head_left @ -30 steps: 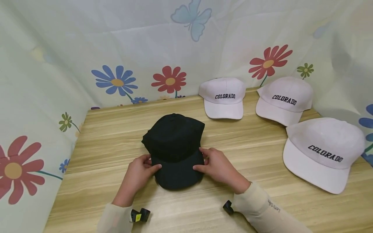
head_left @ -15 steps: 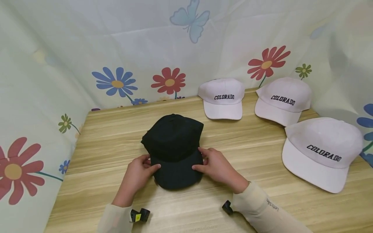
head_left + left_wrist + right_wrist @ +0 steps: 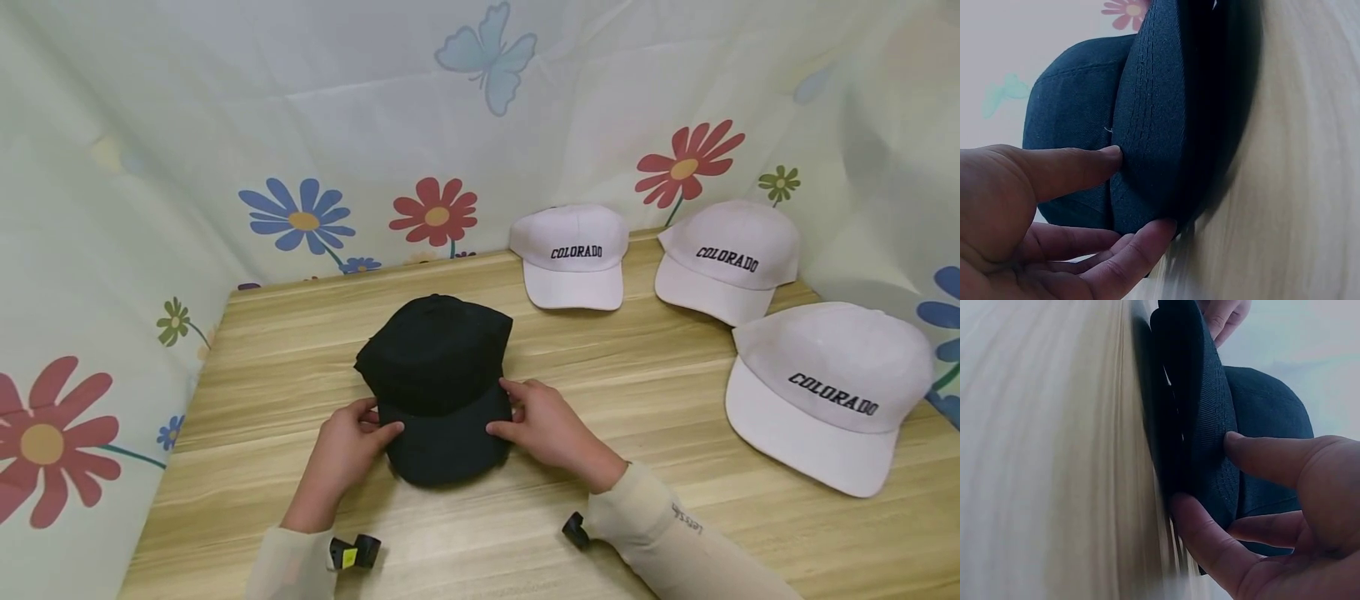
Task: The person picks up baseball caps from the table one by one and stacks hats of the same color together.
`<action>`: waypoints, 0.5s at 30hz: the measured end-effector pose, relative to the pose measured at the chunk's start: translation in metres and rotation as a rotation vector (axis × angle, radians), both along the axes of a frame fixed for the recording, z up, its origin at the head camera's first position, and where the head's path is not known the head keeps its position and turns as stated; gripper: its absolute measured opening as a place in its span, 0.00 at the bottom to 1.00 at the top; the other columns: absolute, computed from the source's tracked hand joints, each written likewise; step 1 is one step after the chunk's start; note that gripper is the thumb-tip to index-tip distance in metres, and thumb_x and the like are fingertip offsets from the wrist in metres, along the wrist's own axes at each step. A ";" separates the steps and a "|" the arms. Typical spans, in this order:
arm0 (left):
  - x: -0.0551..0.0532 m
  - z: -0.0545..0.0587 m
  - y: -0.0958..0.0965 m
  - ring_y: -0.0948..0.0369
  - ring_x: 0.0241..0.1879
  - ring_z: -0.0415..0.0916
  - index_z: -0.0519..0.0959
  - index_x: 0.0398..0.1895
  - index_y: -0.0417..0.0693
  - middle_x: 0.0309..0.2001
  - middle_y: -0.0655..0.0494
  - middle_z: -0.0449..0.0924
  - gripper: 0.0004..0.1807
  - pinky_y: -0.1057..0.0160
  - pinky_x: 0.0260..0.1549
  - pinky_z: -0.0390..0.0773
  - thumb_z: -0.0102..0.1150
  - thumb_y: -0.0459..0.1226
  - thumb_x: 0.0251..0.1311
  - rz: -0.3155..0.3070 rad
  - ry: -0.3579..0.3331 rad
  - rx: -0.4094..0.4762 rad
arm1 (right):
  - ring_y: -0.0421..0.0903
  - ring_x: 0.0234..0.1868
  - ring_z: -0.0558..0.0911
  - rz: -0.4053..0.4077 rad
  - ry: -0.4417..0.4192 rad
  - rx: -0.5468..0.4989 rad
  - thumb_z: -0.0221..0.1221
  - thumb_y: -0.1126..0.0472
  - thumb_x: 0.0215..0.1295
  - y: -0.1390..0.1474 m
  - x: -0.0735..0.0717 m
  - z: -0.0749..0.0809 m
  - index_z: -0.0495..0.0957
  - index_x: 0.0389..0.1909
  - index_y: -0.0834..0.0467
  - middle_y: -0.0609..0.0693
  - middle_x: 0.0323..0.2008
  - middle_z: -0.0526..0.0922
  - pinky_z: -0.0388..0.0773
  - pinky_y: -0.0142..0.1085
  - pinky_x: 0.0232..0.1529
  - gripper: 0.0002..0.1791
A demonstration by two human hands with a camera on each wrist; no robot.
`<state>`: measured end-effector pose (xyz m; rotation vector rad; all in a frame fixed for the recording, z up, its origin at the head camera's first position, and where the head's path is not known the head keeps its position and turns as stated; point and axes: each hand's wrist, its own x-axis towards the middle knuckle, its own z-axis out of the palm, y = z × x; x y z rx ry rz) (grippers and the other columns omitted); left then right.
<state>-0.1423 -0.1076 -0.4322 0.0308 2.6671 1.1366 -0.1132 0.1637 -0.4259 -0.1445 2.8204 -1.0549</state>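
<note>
A black baseball cap [image 3: 438, 358] sits left of the table's middle, its brim [image 3: 450, 446] toward me. At the brim's left side, my left hand [image 3: 347, 442] pinches the edge, thumb on top and fingers below. My right hand [image 3: 553, 425] pinches the opposite side in the same way. In the left wrist view the thumb of the left hand [image 3: 997, 200] presses near the seam where brim meets crown [image 3: 1072, 119]. The right wrist view has the brim [image 3: 1200, 425] close over the tabletop, with fingertips of the right hand [image 3: 1329, 500] under its edge.
Three white caps lettered COLORADO stand to the right: one at the back [image 3: 573, 287], another beside it [image 3: 738, 237], the third [image 3: 832, 358] nearer me. A flower-printed cloth [image 3: 360, 108] hangs behind and beside the wooden table [image 3: 285, 350]. Each sleeve carries a small black device [image 3: 356, 552].
Both hands and the black cap between them have shifted slightly to the left over the last half second. The grip looks the same, and the white caps have stayed put.
</note>
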 end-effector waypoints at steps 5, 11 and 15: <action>0.000 0.001 0.000 0.51 0.47 0.82 0.68 0.65 0.33 0.49 0.42 0.81 0.35 0.52 0.48 0.79 0.64 0.44 0.59 -0.001 0.005 -0.003 | 0.41 0.34 0.80 0.006 0.010 -0.006 0.69 0.54 0.56 0.001 0.000 0.001 0.70 0.64 0.64 0.54 0.42 0.81 0.76 0.35 0.38 0.36; 0.003 0.006 0.001 0.50 0.47 0.82 0.67 0.66 0.34 0.49 0.40 0.80 0.35 0.50 0.49 0.78 0.64 0.44 0.60 -0.017 0.046 -0.042 | 0.41 0.37 0.83 0.003 -0.001 -0.046 0.68 0.55 0.57 0.005 -0.001 0.003 0.71 0.64 0.63 0.54 0.44 0.81 0.78 0.37 0.42 0.35; 0.006 0.012 0.003 0.51 0.43 0.82 0.69 0.64 0.34 0.49 0.39 0.80 0.34 0.50 0.45 0.79 0.64 0.44 0.59 -0.027 0.113 -0.103 | 0.41 0.38 0.84 0.006 -0.019 -0.072 0.68 0.55 0.58 0.008 -0.002 0.006 0.70 0.65 0.61 0.55 0.47 0.82 0.79 0.37 0.43 0.35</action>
